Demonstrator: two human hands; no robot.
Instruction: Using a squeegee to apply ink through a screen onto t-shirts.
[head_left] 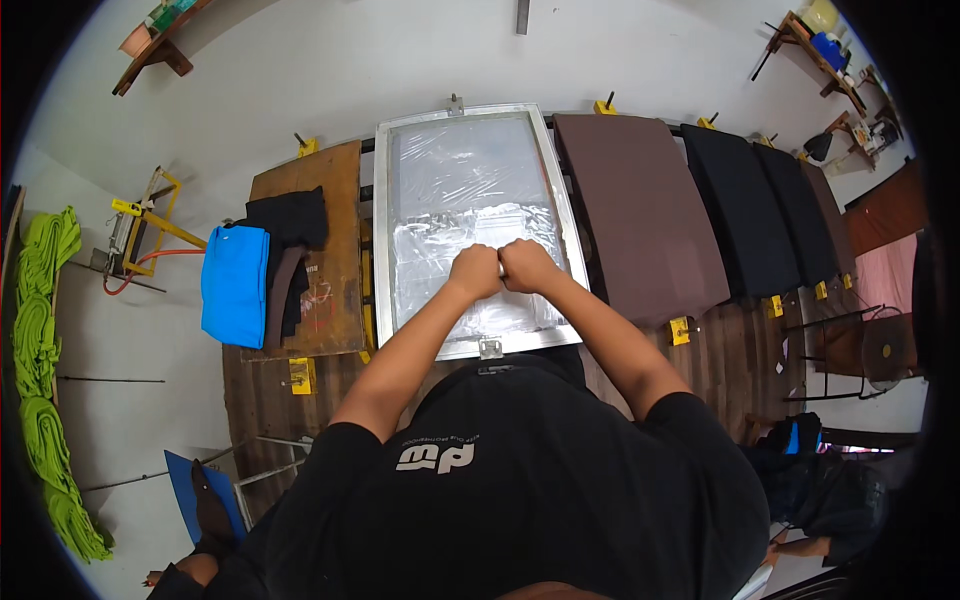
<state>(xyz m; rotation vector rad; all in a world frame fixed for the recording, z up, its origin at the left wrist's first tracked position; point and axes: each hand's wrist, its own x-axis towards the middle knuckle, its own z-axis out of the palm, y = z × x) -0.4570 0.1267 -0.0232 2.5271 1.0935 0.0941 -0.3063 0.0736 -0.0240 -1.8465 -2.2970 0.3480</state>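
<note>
A metal-framed printing screen [385,230] lies flat on a wooden table, its mesh covered by shiny silver film. My left hand [474,272] and my right hand [527,266] are fists side by side over the near half of the screen. Both are closed on a handle [501,268], only a small pale bit of it showing between them. The tool's lower part is hidden under my hands.
A wooden board [335,310] left of the screen carries folded blue cloth [235,285] and black garments [290,225]. Right of it stand a brown pallet [645,215] and dark pallets [745,215]. Green cloth [40,400] hangs at far left. Shelves are on the wall.
</note>
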